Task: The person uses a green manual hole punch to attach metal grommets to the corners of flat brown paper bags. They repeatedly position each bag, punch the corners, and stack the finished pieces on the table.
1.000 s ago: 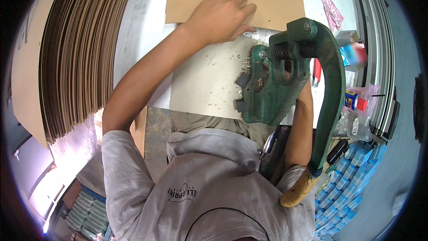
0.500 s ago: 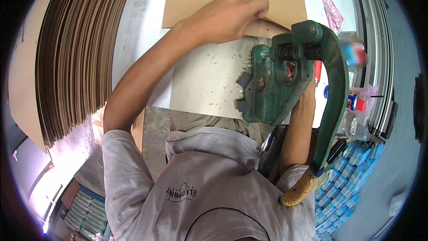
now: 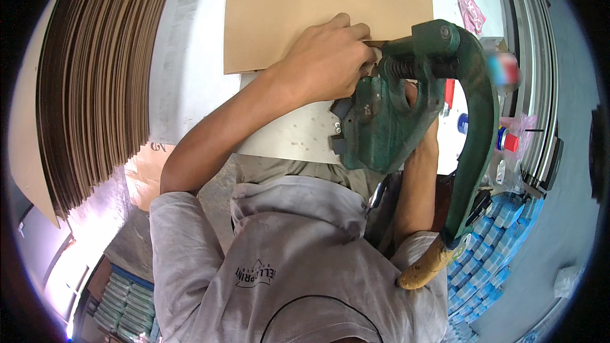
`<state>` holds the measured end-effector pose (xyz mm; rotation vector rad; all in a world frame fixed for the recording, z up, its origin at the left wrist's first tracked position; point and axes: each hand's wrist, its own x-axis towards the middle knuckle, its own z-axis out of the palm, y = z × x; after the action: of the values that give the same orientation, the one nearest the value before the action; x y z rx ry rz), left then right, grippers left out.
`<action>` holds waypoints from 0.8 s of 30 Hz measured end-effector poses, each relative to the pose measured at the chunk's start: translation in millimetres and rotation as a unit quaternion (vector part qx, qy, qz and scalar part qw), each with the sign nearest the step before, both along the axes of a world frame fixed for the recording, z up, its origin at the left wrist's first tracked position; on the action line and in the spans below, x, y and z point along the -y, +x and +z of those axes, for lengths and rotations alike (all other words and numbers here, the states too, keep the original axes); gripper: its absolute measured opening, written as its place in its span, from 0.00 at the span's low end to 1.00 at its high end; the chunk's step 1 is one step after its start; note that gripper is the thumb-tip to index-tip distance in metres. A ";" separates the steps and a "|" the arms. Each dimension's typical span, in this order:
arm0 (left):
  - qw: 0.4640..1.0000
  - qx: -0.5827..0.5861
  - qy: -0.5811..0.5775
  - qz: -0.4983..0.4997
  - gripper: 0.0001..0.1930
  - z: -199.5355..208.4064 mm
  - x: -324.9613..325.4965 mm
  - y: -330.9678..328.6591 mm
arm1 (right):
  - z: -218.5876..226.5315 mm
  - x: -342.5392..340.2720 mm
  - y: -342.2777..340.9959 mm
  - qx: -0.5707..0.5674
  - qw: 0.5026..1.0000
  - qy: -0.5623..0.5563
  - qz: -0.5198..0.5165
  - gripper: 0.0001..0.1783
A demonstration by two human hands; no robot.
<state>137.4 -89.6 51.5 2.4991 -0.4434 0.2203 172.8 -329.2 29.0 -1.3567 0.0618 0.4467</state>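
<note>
A white table (image 3: 181,89) spans the upper frame; brown paper (image 3: 273,13), cut off at top centre, has the curled left hand (image 3: 337,54) on its lower edge, fingertips hidden, grip impossible to tell; the green press (image 3: 384,130), right of centre, covers most of the right hand (image 3: 412,93); I cannot tell its grip either.
</note>
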 end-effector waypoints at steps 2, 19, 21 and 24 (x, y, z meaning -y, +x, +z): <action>1.000 0.011 0.000 0.008 0.12 -2.8 4.4 -3.2 | 1.5 -2.1 -4.0 0.006 1.000 -0.016 -0.009 0.18; 0.996 0.026 0.062 0.064 0.12 -2.1 18.2 -4.2 | 15.2 -20.9 -17.2 0.055 0.991 -0.117 -0.039 0.13; 0.996 0.021 0.070 0.061 0.12 -1.0 20.3 -2.9 | 25.4 -13.1 -17.7 0.101 0.954 -0.282 0.011 0.11; 0.996 0.034 0.046 0.071 0.12 -2.6 19.1 -5.1 | 89.9 22.4 -31.7 0.278 0.830 -0.481 0.052 0.12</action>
<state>132.3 -108.7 48.9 2.6219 -0.3093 0.3490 141.2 -351.7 118.8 -2.4582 -0.3156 0.0606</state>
